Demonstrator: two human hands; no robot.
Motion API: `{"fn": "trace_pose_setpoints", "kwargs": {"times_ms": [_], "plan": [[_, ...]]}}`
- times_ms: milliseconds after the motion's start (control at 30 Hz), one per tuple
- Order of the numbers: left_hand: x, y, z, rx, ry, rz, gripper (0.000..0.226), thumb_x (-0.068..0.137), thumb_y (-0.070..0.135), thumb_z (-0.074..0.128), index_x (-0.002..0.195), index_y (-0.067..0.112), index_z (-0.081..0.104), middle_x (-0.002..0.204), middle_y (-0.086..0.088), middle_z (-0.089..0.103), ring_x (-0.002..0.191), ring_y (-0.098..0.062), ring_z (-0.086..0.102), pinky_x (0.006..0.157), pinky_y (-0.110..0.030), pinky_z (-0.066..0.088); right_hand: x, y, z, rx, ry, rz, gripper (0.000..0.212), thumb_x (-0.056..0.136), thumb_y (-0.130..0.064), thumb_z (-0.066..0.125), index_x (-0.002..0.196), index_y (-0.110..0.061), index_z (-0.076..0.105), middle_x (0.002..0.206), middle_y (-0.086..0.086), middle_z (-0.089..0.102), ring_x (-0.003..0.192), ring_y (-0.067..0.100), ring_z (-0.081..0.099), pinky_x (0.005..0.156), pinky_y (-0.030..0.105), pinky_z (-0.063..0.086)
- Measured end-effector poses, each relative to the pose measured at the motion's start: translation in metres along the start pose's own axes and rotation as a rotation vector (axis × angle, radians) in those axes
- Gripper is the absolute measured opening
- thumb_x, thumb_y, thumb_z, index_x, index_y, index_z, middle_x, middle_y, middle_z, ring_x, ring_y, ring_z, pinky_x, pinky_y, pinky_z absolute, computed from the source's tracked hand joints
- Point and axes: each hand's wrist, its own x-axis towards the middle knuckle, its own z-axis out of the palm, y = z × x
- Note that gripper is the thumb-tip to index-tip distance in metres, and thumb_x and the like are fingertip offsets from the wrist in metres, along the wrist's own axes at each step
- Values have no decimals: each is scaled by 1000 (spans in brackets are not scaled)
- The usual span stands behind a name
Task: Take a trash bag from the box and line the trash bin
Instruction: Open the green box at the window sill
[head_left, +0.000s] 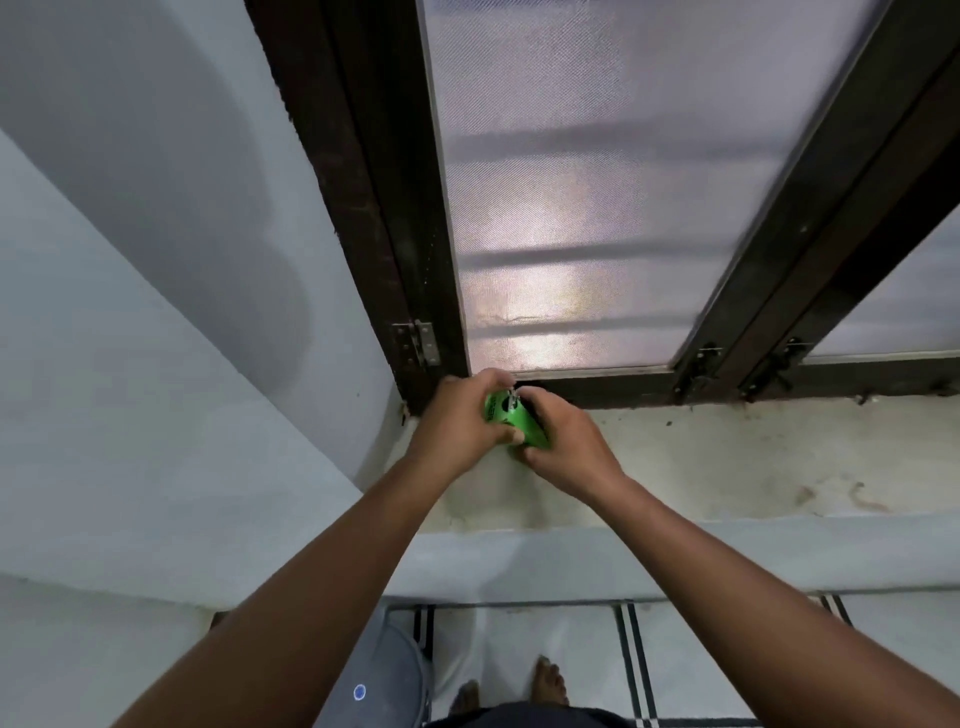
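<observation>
Box (514, 421) first: small, green, held up over the window sill (727, 457) in the corner by the dark window frame (384, 249), between both my hands. My left hand (457, 421) wraps its near end, grip clamped on it, thumb along the lower edge. My right hand (566, 447) closes on the far side, fingers (535, 410) curled at the top, where something pale shows at the opening; I cannot tell whether that is a bag edge or a flap.

To do this well, I judge, the left should only steady the box, not crush it, so the bags inside stay loose enough to slide. The right should pinch one layer only and draw it straight out along the box. A slow pull lets me feel if a second bag follows.

Bin (384, 675), as I take the grey round thing by my feet to be, waits on the floor below.
</observation>
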Motion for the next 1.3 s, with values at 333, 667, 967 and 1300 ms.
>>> {"fn": "trace_pose_setpoints", "kwargs": {"times_ms": [333, 667, 967, 1300], "plan": [[-5, 12, 1, -336, -31, 132, 33, 87, 13, 78, 115, 28, 73, 109, 10, 73, 106, -6, 66, 88, -24, 55, -38, 1, -11, 155, 153, 47, 65, 80, -13, 81, 119, -44, 40, 126, -8, 61, 106, 21, 70, 74, 51, 62], [-30, 25, 0, -164, 58, 212, 33, 92, -2, 53, 100, 21, 75, 100, 7, 65, 93, -10, 62, 73, -18, 46, -77, -11, -7, 47, 245, 86, 58, 79, -19, 83, 114, -42, 42, 125, -11, 56, 106, 23, 66, 69, 46, 63], [-43, 23, -1, -251, -1, 69, 16, 97, 14, 60, 107, 23, 70, 111, -2, 69, 92, -21, 68, 75, -37, 59, -97, -18, -2, 23, 285, 69, 72, 74, -22, 87, 130, -44, 47, 125, -13, 61, 107, 17, 65, 83, 41, 63], [-48, 39, -18, -11, -152, 208, 38, 92, 21, 48, 121, 36, 69, 135, 10, 49, 132, -18, 43, 107, -45, 46, -89, -30, -19, 6, 279, 44, 85, 64, -28, 86, 136, -45, 45, 123, -18, 61, 104, 14, 62, 84, 42, 59]]}}
